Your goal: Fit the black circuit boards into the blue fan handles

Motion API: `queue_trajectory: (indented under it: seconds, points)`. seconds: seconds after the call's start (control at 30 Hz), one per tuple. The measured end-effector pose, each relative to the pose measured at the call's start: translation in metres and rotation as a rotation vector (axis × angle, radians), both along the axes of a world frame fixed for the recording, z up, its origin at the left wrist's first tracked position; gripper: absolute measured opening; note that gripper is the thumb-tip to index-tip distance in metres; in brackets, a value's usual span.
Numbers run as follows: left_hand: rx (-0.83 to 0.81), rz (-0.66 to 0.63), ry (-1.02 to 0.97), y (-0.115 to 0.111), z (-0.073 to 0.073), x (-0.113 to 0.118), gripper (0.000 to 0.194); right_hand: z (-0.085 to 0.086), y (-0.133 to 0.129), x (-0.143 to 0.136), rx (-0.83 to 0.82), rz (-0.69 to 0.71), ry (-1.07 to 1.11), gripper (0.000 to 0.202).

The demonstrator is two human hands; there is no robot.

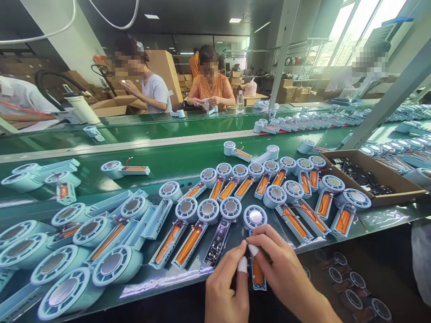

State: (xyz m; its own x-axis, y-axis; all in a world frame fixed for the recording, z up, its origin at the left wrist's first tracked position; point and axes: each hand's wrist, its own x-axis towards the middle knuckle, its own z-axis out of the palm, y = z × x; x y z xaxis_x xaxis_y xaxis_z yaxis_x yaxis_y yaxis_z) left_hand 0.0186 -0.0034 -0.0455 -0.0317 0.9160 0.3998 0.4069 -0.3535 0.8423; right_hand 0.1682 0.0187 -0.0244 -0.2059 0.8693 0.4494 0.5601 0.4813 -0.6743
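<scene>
Close to the bench edge lies a light-blue handheld fan point(255, 217), its handle uncovered on an orange battery point(258, 271). Over that handle, my left hand point(227, 285) and my right hand point(281, 264) meet at the fingertips, both closed in a pinch. White covers sit on some of the fingertips. Whatever is pinched between them is too small to make out. Just left of the hands, another fan point(230, 207) has a dark circuit board point(218, 242) in its handle. Two more fans with orange batteries, one of them this fan point(208, 211), lie further left.
Many light-blue fans cover the bench, with a pile point(116, 264) at the left. A cardboard tray point(397, 196) of black circuit boards stands at the right. A green conveyor point(188, 154) runs behind, with a bottle point(240, 102) and several people beyond. A slanting post point(392, 74) rises at the right.
</scene>
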Motion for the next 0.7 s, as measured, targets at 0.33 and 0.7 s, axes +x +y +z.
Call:
queue_trajectory:
  seconds: [0.33,0.7]
  points:
    - [-0.089,-0.102,0.01,0.007,0.017,-0.006,0.033,0.013,0.005,0.012,-0.152,0.064,-0.04,0.013]
    - [0.064,0.023,0.096,-0.001,0.003,0.008,0.036,-0.003,-0.003,-0.009,0.148,-0.139,-0.091,0.012]
